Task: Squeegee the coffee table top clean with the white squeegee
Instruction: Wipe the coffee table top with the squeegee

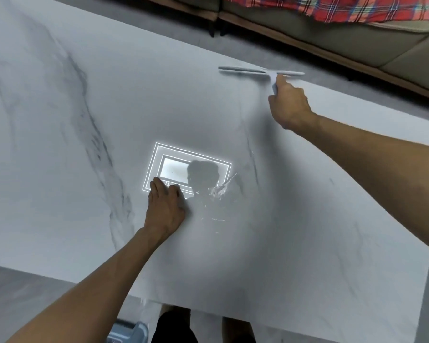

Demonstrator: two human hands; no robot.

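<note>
Nearest to me, my left hand (165, 209) is resting flat on the coffee table top (60, 120), fingers spread, gripping nothing; it is only taking my weight while I am leaning forward.

Far out, my right hand (289, 105) is closing around the handle of the white squeegee (260, 71). Its blade is lying across the far part of the top, close to the far edge, and it seems to be touching the surface, though I cannot tell if the whole length is pressing evenly.

I am judging the risks from this reach. My right arm is stretching almost fully, so the pressure on the blade is probably weak, and one end could lift and leave a streak. Wet smears (221, 191) are shining near my left hand, beside the reflection of the ceiling lamp (169, 169). If the blade is pulled toward me, my resting hand is standing close to its path, and its palm could mark the surface again. Water could also be running off the near edge onto my legs.
</note>
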